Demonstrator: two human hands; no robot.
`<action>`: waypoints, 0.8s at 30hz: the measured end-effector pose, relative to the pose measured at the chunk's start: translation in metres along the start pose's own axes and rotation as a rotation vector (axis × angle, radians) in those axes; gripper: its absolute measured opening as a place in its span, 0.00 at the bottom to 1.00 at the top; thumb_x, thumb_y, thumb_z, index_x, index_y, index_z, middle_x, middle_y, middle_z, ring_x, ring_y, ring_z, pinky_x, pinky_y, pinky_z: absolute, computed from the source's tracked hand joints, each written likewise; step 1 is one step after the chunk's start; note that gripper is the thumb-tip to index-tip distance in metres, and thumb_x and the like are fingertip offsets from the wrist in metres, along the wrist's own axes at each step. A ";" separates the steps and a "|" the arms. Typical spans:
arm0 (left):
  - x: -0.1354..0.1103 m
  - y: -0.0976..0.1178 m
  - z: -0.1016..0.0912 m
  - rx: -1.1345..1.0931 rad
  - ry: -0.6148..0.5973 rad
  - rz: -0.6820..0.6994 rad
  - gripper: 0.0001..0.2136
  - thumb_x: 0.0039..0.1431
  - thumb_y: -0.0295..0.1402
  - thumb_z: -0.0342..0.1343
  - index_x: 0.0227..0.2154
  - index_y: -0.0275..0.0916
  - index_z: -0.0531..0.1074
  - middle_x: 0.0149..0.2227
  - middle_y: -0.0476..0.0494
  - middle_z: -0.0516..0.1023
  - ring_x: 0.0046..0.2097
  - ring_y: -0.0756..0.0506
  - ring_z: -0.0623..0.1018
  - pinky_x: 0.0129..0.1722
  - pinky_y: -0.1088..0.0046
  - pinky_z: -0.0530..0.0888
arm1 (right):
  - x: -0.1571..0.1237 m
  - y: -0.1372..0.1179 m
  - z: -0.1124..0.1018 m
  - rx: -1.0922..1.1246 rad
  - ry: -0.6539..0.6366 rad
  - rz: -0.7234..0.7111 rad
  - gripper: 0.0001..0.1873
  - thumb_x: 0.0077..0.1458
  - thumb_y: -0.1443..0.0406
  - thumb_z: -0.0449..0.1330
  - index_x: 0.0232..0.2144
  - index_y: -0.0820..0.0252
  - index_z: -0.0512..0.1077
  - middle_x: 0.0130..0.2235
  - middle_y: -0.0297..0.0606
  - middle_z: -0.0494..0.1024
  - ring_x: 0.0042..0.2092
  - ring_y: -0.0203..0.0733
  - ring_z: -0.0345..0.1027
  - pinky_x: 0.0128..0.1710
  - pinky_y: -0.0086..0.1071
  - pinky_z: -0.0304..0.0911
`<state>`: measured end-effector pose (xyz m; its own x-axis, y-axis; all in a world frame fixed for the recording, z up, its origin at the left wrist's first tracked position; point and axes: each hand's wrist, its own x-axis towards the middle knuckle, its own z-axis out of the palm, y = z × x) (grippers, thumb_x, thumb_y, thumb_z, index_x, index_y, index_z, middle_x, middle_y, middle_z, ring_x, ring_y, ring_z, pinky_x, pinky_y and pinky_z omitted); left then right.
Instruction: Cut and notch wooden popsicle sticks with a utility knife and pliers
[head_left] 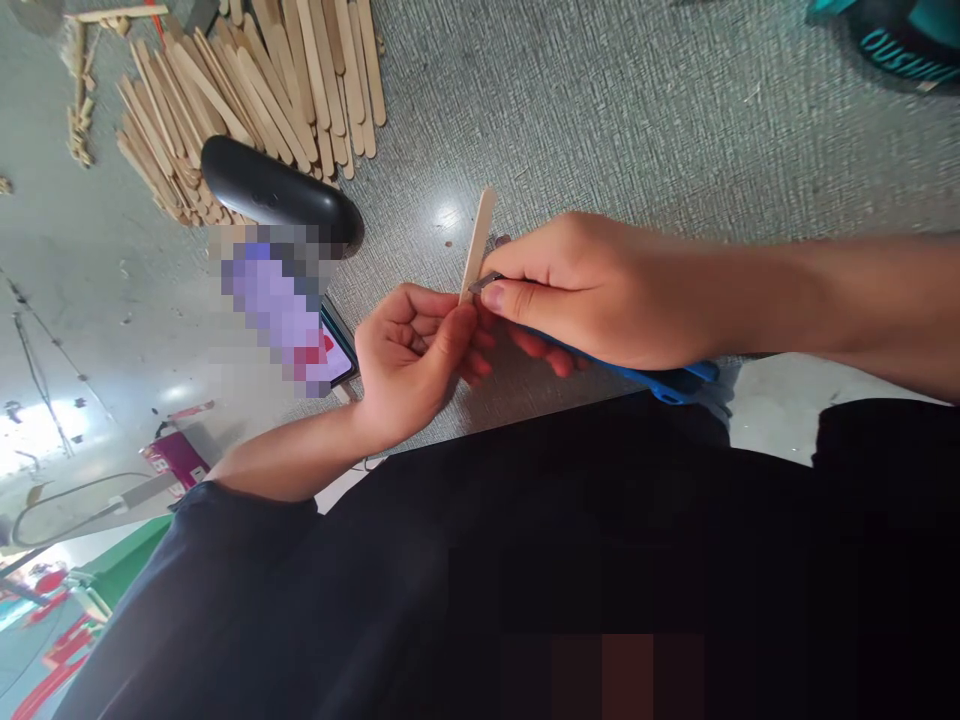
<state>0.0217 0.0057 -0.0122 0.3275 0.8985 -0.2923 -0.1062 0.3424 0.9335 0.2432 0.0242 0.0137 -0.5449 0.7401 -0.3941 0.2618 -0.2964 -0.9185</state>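
My left hand pinches the lower end of a pale wooden craft stick between thumb and fingers. The stick stands tilted, its rounded end pointing up and away. My right hand is closed around what look like blue-handled scissors, held far forward along their length. Their dark metal tip meets the stick just above my left thumb. Most of the blades are hidden by my right fingers, and the blue handles show behind the palm, near the table's front edge.
A large pile of craft sticks lies at the upper left. A black oblong case rests against it. Below is a phone with a lit, blurred screen. A black and teal object sits at the upper right of the grey textured table.
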 end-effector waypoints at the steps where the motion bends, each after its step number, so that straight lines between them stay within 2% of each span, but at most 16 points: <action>1: 0.000 0.001 0.000 0.020 0.009 -0.008 0.25 0.68 0.54 0.81 0.37 0.42 0.74 0.28 0.52 0.89 0.21 0.50 0.85 0.18 0.82 0.78 | -0.001 0.000 0.001 -0.007 0.007 0.007 0.25 0.84 0.59 0.63 0.30 0.58 0.73 0.25 0.30 0.76 0.21 0.30 0.67 0.23 0.31 0.54; 7: -0.001 0.005 0.001 0.045 0.002 -0.029 0.24 0.69 0.53 0.80 0.35 0.41 0.75 0.27 0.50 0.88 0.21 0.50 0.84 0.17 0.81 0.77 | -0.001 0.009 0.005 -0.086 0.024 0.065 0.21 0.84 0.63 0.60 0.32 0.58 0.75 0.23 0.30 0.76 0.20 0.31 0.66 0.22 0.32 0.51; 14: 0.001 0.011 -0.001 0.037 -0.048 -0.095 0.27 0.66 0.56 0.81 0.34 0.42 0.74 0.24 0.52 0.85 0.18 0.49 0.82 0.14 0.80 0.74 | -0.005 0.000 0.002 0.080 -0.041 0.073 0.23 0.85 0.56 0.63 0.34 0.59 0.74 0.26 0.30 0.78 0.21 0.30 0.68 0.23 0.29 0.57; 18: 0.002 0.011 -0.001 -0.016 -0.069 -0.071 0.24 0.67 0.52 0.82 0.34 0.41 0.76 0.25 0.51 0.86 0.18 0.50 0.82 0.14 0.81 0.74 | -0.005 -0.005 -0.001 0.095 -0.060 0.078 0.22 0.85 0.55 0.63 0.35 0.59 0.75 0.27 0.30 0.78 0.22 0.30 0.70 0.23 0.28 0.59; 20: 0.003 0.010 -0.001 -0.044 -0.073 -0.068 0.23 0.69 0.51 0.81 0.34 0.41 0.76 0.26 0.51 0.87 0.19 0.50 0.83 0.14 0.81 0.75 | -0.002 -0.002 -0.003 0.113 -0.085 0.067 0.23 0.85 0.55 0.62 0.35 0.59 0.75 0.27 0.30 0.78 0.21 0.29 0.68 0.22 0.27 0.59; 24: 0.004 0.009 -0.001 -0.058 -0.080 -0.097 0.26 0.66 0.55 0.82 0.35 0.42 0.74 0.27 0.52 0.88 0.20 0.49 0.83 0.16 0.78 0.78 | 0.006 0.005 -0.006 0.160 -0.137 0.064 0.24 0.86 0.56 0.58 0.35 0.60 0.78 0.27 0.32 0.78 0.19 0.29 0.62 0.20 0.27 0.60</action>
<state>0.0217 0.0126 -0.0053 0.4126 0.8363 -0.3612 -0.1234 0.4442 0.8874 0.2463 0.0310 0.0072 -0.6374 0.6310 -0.4422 0.1756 -0.4398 -0.8808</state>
